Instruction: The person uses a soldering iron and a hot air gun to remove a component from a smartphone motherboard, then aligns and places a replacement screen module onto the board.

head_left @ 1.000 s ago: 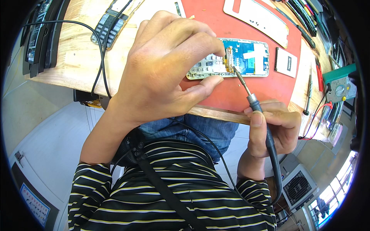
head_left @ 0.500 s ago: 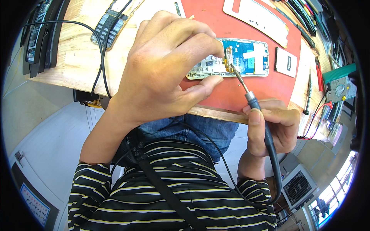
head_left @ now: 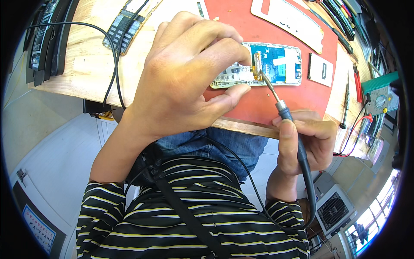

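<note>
Phone (head_left: 269, 56), opened, inner side up: lying flat on a red mat (head_left: 302, 101), long side roughly parallel to the near edge of the table (head_left: 84, 71). Blue circuit board exposed in the right half; pale, partly covered section in the left half. White patch on the board, towards the right end.

Gold ribbon strip (head_left: 257, 64): one, set crosswise near the middle of the phone.

Left hand (head_left: 179, 77): arched over the left part of the phone. Thumb and forefinger curved and apart, the phone showing between them; thumb tip by the near edge, forefinger tip beside the ribbon strip. Whether they grip or press the phone, cannot tell.

Right hand (head_left: 317, 138): just off the near table edge. Thumb and fingers closed round the dark handle of a soldering iron (head_left: 284, 110), held slanting like a pen. Metal tip at the near end of the ribbon strip; contact or slight gap, cannot tell.

White cover (head_left: 288, 21): flat, beyond the phone to the right, small dark bits on it.

Battery (head_left: 320, 70): white face, dark edge; on the mat, just right of the phone.

Keypad phone (head_left: 122, 32): on bare wood at far left, crossed by a black cable (head_left: 88, 26).

Right side of table: slim screwdriver (head_left: 346, 103); red-handled tool (head_left: 357, 84); multimeter (head_left: 380, 100), grey and green, round dial, red and black leads.
</note>
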Tool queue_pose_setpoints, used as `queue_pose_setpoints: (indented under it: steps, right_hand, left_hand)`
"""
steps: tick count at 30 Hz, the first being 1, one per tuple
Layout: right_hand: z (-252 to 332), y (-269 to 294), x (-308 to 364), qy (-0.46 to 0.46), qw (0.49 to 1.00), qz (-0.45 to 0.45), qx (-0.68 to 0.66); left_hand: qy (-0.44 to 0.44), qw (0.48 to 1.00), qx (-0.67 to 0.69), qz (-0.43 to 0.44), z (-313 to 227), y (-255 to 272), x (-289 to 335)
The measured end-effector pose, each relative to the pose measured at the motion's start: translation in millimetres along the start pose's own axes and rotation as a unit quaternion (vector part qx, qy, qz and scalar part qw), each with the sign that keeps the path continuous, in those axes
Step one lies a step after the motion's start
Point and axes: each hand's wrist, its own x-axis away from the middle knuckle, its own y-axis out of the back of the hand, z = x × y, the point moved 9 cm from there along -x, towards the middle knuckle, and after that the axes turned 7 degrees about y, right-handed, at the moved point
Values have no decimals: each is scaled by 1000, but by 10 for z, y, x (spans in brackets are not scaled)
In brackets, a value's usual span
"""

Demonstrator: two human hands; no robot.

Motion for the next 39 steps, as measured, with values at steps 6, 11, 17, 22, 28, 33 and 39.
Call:
queue_pose_setpoints:
  steps: [6, 11, 17, 22, 28, 33, 39]
  right_hand:
    - [-7, 3, -2, -6, 1000, 0, 2]
    - [-11, 14, 5, -9, 1000, -13, -19]
    - [-11, -11, -7, -6, 1000, -3, -17]
    - [-25, -11, -1, -18, 1000, -4, -19]
    - [-20, -5, 2, -11, 1000, -7, -19]
    - [-31, -10, -1, -22, 999, -9, -27]
    - [-21, -27, -15, -11, 1000, -6, -19]
  left_hand:
    - [-1, 1000, 6, -2, 0, 0, -1]
    - [-1, 1000, 3, 1, 2, -4, 1]
    - [0, 1000, 9, 0, 0, -1, 4]
    - [1, 1000, 10, 1, 1, -4, 2]
    - [1, 1000, 9, -2, 2, -5, 4]
    - [-5, 1000, 8, 0, -4, -5, 9]
    - [-4, 1000, 6, 1, 0, -8, 10]
